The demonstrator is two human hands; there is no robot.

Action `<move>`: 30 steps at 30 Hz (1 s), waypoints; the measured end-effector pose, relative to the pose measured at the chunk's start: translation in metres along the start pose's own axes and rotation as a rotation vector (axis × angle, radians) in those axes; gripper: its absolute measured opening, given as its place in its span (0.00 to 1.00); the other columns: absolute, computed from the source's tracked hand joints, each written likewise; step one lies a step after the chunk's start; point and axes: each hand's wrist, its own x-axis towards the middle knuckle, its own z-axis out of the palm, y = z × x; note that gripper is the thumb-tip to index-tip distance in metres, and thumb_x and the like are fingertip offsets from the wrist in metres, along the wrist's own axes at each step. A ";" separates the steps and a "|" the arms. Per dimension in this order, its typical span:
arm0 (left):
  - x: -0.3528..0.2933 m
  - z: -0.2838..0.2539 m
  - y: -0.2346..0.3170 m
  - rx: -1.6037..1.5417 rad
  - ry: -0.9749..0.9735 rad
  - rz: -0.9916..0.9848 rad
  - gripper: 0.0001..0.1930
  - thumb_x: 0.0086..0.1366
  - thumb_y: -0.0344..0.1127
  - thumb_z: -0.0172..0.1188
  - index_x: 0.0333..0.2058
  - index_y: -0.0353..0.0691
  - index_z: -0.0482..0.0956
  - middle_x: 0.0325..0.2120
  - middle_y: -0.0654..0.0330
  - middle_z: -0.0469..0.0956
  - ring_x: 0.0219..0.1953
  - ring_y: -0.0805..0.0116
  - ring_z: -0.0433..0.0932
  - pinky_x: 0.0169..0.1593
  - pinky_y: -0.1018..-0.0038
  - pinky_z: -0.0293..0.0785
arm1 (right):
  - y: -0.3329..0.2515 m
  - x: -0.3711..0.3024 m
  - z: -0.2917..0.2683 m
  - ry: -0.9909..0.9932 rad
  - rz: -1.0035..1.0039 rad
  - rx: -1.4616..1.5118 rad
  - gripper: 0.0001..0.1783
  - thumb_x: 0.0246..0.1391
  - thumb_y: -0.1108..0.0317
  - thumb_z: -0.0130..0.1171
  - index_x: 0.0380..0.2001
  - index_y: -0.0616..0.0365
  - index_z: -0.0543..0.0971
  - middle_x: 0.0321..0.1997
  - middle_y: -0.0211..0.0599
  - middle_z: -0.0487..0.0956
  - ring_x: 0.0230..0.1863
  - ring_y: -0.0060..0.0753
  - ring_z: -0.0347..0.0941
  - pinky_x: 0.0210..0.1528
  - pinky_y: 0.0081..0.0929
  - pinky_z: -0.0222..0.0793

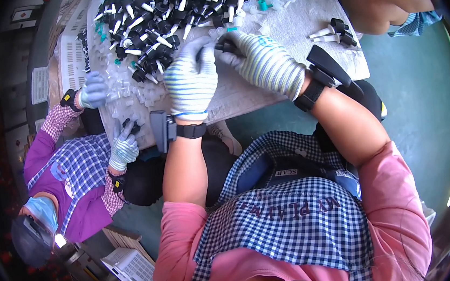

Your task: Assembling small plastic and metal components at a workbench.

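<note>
Left hand (pixel 191 84): gloved; fingers curled, tips near together; grip contents cannot be told.
Right hand (pixel 266 63): gloved; fingers bent, closed on black cap (pixel 226 46).
Table (pixel 326 63): pale; beneath both hands.
Cap group (pixel 339 25): black, white-nozzled; right of right hand.
Cap heap (pixel 161 8): black, white-nozzled; beyond left hand.
Teal pieces (pixel 263 4): beside heap, far side.

There's a co-worker (pixel 78 168) in purple on your left of frame, a white crate (pixel 130 267) lower left! Green floor (pixel 415 87) spreads down your right.
</note>
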 end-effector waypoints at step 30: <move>0.008 -0.030 -0.001 0.455 -0.746 0.267 0.32 0.69 0.35 0.54 0.69 0.40 0.56 0.33 0.51 0.81 0.32 0.53 0.82 0.35 0.60 0.77 | -0.023 -0.028 0.045 -0.120 -0.273 0.087 0.17 0.46 0.65 0.64 0.41 0.55 0.80 0.38 0.47 0.81 0.42 0.55 0.76 0.46 0.45 0.72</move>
